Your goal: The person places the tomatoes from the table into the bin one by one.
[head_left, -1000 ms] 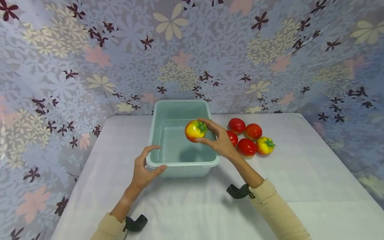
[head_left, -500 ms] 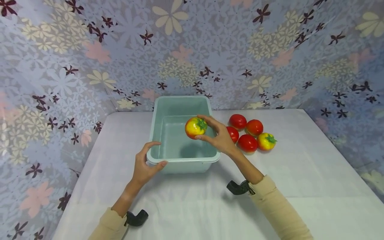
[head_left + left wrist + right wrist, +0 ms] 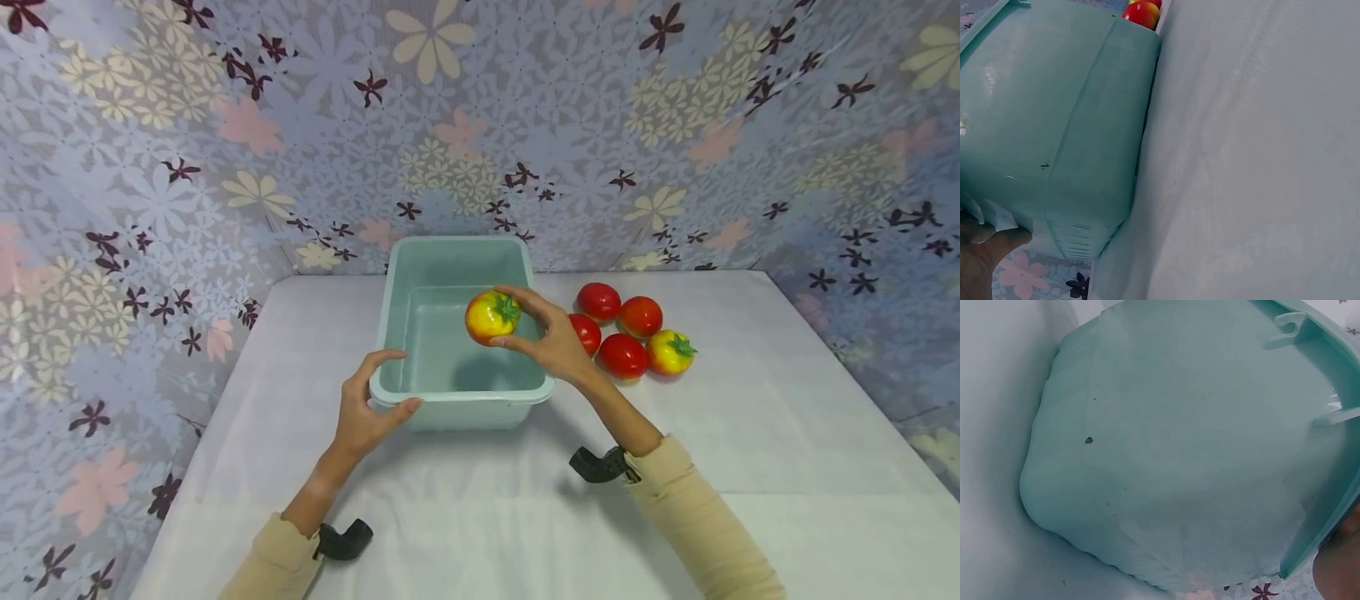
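A pale green plastic tub (image 3: 465,398) stands on the white-covered table. My left hand (image 3: 363,408) grips its near left corner, fingers over the left rim and thumb at the front; in the left wrist view that hand (image 3: 985,250) shows at the tub's outer wall (image 3: 1054,94). Above the tub's right half, my right hand (image 3: 555,337) holds a yellow-and-red tomato (image 3: 487,317) with a green leafy top, pinched between thumb and fingers. The tomato is apart from the tub floor, where a shadow falls. In the right wrist view, the tub's wall (image 3: 1197,437) hides the tomato.
Several red tomatoes (image 3: 622,357) and one yellow tomato (image 3: 670,352) with a green top lie grouped right of the tub. A flowered cloth (image 3: 337,125) hangs behind the table (image 3: 750,417). Black wrist cameras (image 3: 597,464) sit at both sleeves.
The whole scene shifts slightly upward in the head view. Both hands keep their holds, and the tomato stays over the tub with no clear movement.
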Demonstrator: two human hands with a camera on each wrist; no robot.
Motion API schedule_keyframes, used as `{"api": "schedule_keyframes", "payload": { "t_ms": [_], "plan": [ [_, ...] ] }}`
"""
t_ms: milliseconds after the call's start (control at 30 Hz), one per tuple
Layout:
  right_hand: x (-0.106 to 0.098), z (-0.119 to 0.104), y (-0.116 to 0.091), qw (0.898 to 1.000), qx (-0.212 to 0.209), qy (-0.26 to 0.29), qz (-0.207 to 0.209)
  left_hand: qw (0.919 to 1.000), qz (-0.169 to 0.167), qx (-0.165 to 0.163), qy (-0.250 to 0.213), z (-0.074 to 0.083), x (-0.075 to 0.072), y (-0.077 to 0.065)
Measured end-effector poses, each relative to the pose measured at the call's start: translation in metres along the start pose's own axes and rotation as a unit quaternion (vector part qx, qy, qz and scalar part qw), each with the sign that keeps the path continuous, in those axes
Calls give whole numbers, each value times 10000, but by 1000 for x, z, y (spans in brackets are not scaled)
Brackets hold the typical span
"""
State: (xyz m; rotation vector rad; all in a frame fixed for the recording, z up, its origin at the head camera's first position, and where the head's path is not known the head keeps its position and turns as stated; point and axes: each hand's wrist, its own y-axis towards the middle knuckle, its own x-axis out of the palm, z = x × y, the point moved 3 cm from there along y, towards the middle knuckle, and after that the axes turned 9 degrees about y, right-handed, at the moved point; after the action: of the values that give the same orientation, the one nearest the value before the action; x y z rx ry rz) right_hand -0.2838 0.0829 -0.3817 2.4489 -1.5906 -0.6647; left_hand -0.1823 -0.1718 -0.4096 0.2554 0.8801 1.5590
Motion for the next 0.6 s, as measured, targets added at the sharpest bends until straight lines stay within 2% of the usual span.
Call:
{"api": "schedule_keyframes", "payload": {
  "t_ms": [200,433,600],
  "plan": [
    [-4,0,-2,10000,-13,54,23,10000,-52,-65,2,2,2,6],
    [-5,2,-8,9999,-46,102,-26,9998,-4,-202,-81,-33,8,-8],
    [-20,2,-19,9991,-317,164,246,9996,122,-264,-27,-33,9,-13]
  ]
}}
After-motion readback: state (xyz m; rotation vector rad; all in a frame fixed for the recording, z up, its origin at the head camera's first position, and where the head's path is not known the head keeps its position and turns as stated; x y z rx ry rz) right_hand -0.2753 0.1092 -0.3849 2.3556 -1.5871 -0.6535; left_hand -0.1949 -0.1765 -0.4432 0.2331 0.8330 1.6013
